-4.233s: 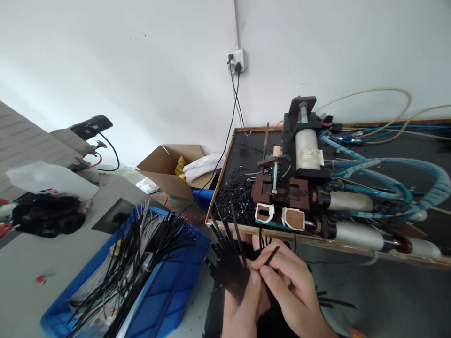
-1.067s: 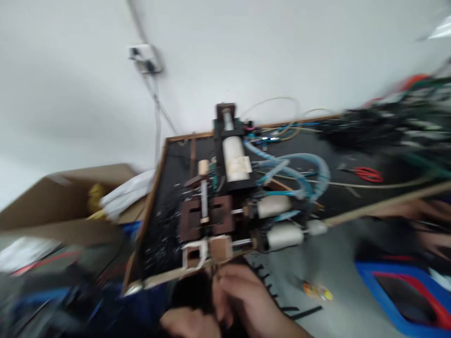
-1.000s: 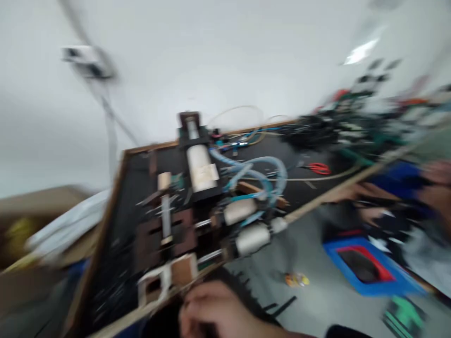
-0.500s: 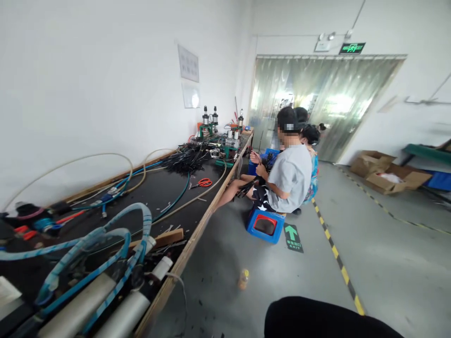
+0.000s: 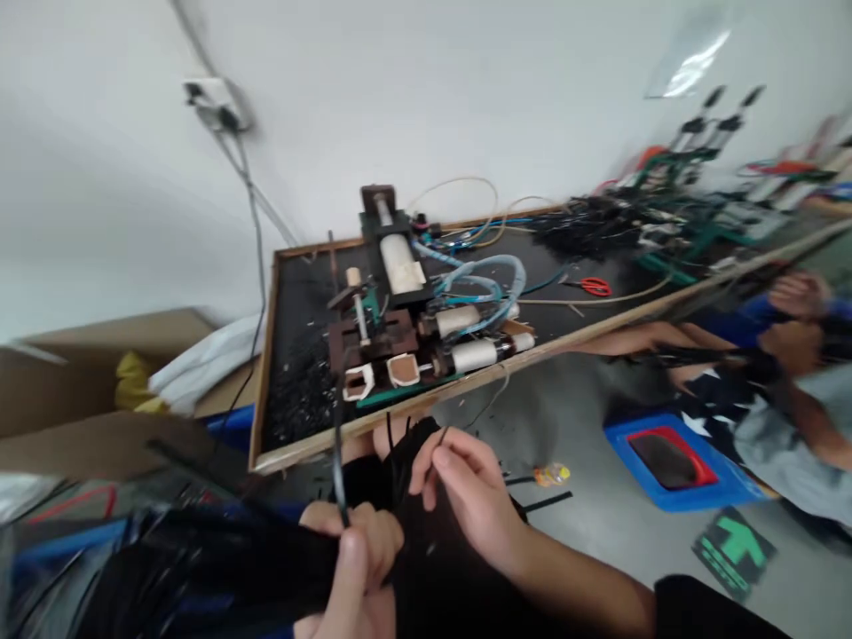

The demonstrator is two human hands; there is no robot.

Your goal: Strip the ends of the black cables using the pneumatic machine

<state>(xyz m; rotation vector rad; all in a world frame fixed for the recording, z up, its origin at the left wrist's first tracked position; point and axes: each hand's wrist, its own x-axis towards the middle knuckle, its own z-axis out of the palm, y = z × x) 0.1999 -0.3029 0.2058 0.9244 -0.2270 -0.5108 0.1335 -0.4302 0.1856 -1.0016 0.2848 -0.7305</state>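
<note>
View has swung back to both hands: left hand (image 5: 352,568) grips black wire bundle (image 5: 232,568); right hand (image 5: 466,497) fingers pinch one strand at 12 o'clock.

The left hand (image 5: 352,568) is cut off by the near edge, its palm hidden behind the blurred bundle of black strips (image 5: 219,568). The far right of the tabletop (image 5: 293,373) smears into blur; the machines (image 5: 706,142) there are unreadable. A co-worker (image 5: 792,417) at right is blurred and cropped.
</note>
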